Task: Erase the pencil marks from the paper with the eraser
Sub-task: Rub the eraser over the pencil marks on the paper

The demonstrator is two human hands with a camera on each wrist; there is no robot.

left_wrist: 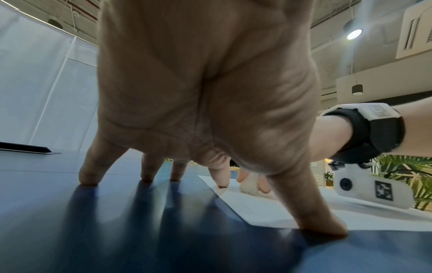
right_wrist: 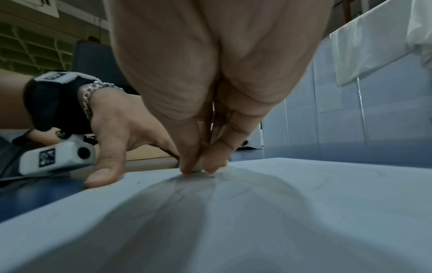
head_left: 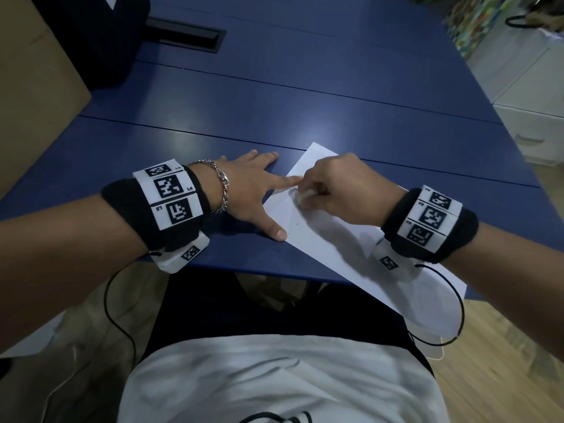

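Blue table (head_left: 305, 102), paper (head_left: 320, 239) lying diagonally, left hand (head_left: 250, 190) spread flat, right hand (head_left: 341, 190) pinching eraser (head_left: 303, 196).

The left hand (head_left: 244, 190) lies flat, palm down, fingers spread straight, index and thumb tips pressing down. The right hand (head_left: 341, 187) is bunched, its fingertips (right_wrist: 194, 166) curled together and pinching downward just beside the left index tip. Both forearms reach forward, wrists banded.

My wrists and clothes

I wear black wristbands (head_left: 433, 227) with white coded tags, white camera pods (head_left: 183, 254) beneath trailing black cables (head_left: 454, 300), a silver chain bracelet (head_left: 221, 184) on my left wrist, a white shirt (head_left: 274, 380).
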